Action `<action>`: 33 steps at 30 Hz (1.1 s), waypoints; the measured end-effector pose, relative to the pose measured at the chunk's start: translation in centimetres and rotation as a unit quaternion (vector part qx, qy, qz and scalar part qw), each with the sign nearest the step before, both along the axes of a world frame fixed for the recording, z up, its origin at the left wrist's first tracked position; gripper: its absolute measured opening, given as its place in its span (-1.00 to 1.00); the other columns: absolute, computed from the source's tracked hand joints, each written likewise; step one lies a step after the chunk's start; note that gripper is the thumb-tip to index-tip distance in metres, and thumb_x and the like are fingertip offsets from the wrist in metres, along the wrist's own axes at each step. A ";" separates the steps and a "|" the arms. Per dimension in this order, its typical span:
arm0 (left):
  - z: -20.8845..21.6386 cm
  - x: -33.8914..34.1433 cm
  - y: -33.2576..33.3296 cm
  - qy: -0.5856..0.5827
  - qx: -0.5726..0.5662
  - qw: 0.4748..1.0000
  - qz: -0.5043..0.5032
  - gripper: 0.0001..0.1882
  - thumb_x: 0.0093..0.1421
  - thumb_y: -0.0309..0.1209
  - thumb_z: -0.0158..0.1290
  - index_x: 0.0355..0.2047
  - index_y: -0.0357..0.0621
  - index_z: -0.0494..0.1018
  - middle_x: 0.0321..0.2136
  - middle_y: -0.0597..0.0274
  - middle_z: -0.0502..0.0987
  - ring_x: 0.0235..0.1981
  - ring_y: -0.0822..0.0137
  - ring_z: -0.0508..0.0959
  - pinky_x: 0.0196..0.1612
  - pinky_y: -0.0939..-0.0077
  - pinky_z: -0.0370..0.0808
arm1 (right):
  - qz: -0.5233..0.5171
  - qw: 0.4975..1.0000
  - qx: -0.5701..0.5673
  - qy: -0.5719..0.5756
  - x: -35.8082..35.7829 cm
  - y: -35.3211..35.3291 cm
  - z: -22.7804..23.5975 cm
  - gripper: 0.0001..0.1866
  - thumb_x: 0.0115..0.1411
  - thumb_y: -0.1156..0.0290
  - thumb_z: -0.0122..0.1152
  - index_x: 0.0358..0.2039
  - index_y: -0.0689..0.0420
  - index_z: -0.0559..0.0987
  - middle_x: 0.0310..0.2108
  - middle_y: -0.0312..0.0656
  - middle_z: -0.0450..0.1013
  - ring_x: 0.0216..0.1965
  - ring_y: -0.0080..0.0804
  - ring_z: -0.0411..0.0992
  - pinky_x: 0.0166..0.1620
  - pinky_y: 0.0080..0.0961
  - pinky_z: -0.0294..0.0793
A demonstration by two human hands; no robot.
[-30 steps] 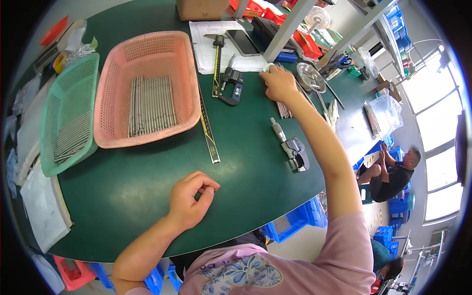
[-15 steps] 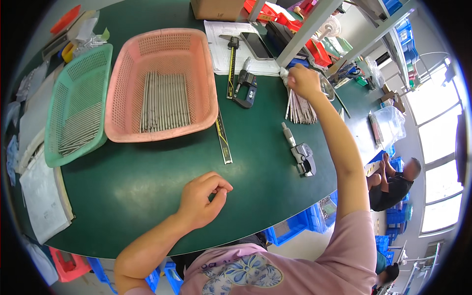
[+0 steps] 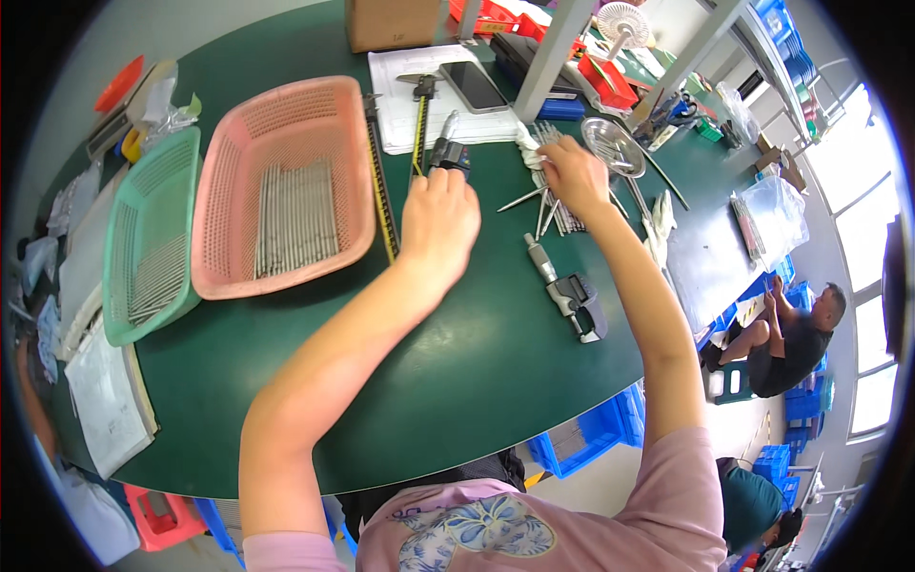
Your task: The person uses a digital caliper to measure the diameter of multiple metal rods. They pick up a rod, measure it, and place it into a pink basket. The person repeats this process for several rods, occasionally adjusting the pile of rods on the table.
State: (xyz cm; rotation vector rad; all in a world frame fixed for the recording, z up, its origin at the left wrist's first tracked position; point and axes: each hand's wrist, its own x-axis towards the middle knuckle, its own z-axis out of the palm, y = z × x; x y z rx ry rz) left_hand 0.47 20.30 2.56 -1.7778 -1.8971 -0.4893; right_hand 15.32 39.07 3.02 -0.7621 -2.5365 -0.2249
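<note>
My left hand (image 3: pixel 440 221) is bent over a digital micrometer (image 3: pixel 451 154), fingers curled at its frame. The palm side and the lower part of the frame are hidden. My right hand (image 3: pixel 578 177) has its fingers closed among a bundle of thin metal rods (image 3: pixel 570 221), some of them splayed out to the left; how many it grips is hidden. Nearer me, a second micrometer (image 3: pixel 567 291) lies on the green table (image 3: pixel 419 400). A caliper (image 3: pixel 422 110) lies beyond my left hand, with another caliper (image 3: pixel 379 176) along the pink basket.
The pink basket (image 3: pixel 210 205) and a green basket (image 3: pixel 116 257) hold rows of rods. A phone (image 3: pixel 474 86) rests on paper sheets (image 3: pixel 400 129). A round metal dish (image 3: pixel 613 145) and white glove (image 3: pixel 658 229) lie right of my hand. Shelf posts (image 3: pixel 556 57) stand behind.
My left hand has moved forward from the table's near middle onto the micrometer. My right hand remains at the rods, some of which have spread leftward. The view has shifted slightly.
</note>
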 end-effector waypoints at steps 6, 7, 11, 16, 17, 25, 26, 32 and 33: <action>-2.1 0.4 2.7 0.059 -0.036 0.997 -0.021 -0.82 -0.30 -0.57 0.06 -0.57 -0.22 0.39 -0.53 0.13 0.40 -0.39 0.22 0.40 -0.32 0.41 0.32 | -0.007 0.996 -0.071 0.044 1.7 -1.3 0.3 -0.81 0.03 0.29 0.03 -0.33 0.02 0.49 -0.38 -0.17 0.41 -0.36 -0.17 0.43 -0.34 -0.25 0.41; -1.9 0.3 2.8 0.040 -0.031 0.998 -0.031 -0.82 -0.30 -0.60 0.04 -0.57 -0.22 0.39 -0.56 0.13 0.40 -0.41 0.20 0.41 -0.33 0.40 0.32 | 0.018 0.996 -0.084 0.001 1.9 -1.4 0.5 -0.79 -0.03 0.38 0.02 -0.33 0.05 0.50 -0.34 -0.17 0.38 -0.32 -0.19 0.42 -0.30 -0.29 0.40; -1.2 0.9 3.1 0.051 -0.080 0.995 -0.019 -0.87 -0.24 -0.54 0.06 -0.57 -0.20 0.43 -0.58 0.17 0.44 -0.41 0.25 0.43 -0.32 0.44 0.33 | 0.116 0.982 -0.097 -0.116 3.3 -2.1 1.4 -0.69 -0.14 0.54 0.03 -0.30 0.04 0.51 -0.24 -0.19 0.33 -0.26 -0.24 0.40 -0.28 -0.35 0.40; -1.5 1.7 4.0 0.070 -0.055 0.994 -0.056 -0.87 -0.24 -0.56 0.04 -0.57 -0.21 0.43 -0.56 0.13 0.46 -0.42 0.23 0.45 -0.36 0.42 0.35 | 0.181 0.965 -0.033 -0.188 1.7 -1.3 1.5 -0.80 -0.16 0.53 0.10 -0.43 0.06 0.49 -0.31 -0.20 0.33 -0.32 -0.24 0.42 -0.33 -0.34 0.42; -1.5 2.0 4.2 0.070 -0.050 0.994 -0.061 -0.88 -0.24 -0.56 0.03 -0.58 -0.21 0.42 -0.57 0.15 0.45 -0.43 0.23 0.45 -0.37 0.42 0.35 | 0.177 0.959 -0.031 -0.221 1.3 -1.2 1.7 -0.84 -0.16 0.52 0.12 -0.47 0.07 0.49 -0.32 -0.20 0.32 -0.33 -0.24 0.42 -0.33 -0.34 0.43; -2.1 4.6 4.4 0.025 -0.004 0.990 -0.136 -0.96 -0.19 -0.52 -0.01 -0.64 -0.19 0.40 -0.60 0.20 0.42 -0.44 0.26 0.42 -0.37 0.44 0.34 | 0.231 0.947 0.078 -0.209 0.9 0.5 4.4 -0.90 -0.19 0.55 0.08 -0.56 0.12 0.41 -0.47 -0.20 0.31 -0.44 -0.21 0.41 -0.43 -0.32 0.42; -2.0 5.0 4.6 0.020 -0.001 0.990 -0.139 -0.97 -0.19 -0.52 -0.01 -0.64 -0.19 0.41 -0.60 0.20 0.42 -0.44 0.26 0.42 -0.37 0.44 0.34 | 0.223 0.952 0.090 -0.191 1.1 1.0 4.9 -0.90 -0.19 0.55 0.08 -0.57 0.12 0.40 -0.48 -0.20 0.31 -0.45 -0.21 0.41 -0.44 -0.32 0.41; -2.4 6.4 6.6 -0.043 -0.007 0.983 -0.178 -0.87 -0.26 -0.58 0.02 -0.59 -0.21 0.37 -0.56 0.16 0.37 -0.42 0.18 0.39 -0.38 0.34 0.31 | 0.197 0.953 0.145 -0.181 2.3 4.9 5.7 -0.97 -0.13 0.52 0.02 -0.59 0.14 0.38 -0.47 -0.21 0.31 -0.45 -0.25 0.41 -0.46 -0.36 0.40; -2.6 6.3 6.7 -0.056 -0.002 0.983 -0.175 -0.88 -0.24 -0.57 0.02 -0.59 -0.20 0.38 -0.57 0.18 0.37 -0.43 0.18 0.38 -0.38 0.35 0.31 | 0.202 0.947 0.159 -0.193 2.4 5.0 5.3 -0.97 -0.12 0.51 0.02 -0.59 0.13 0.38 -0.47 -0.22 0.31 -0.45 -0.27 0.41 -0.46 -0.37 0.40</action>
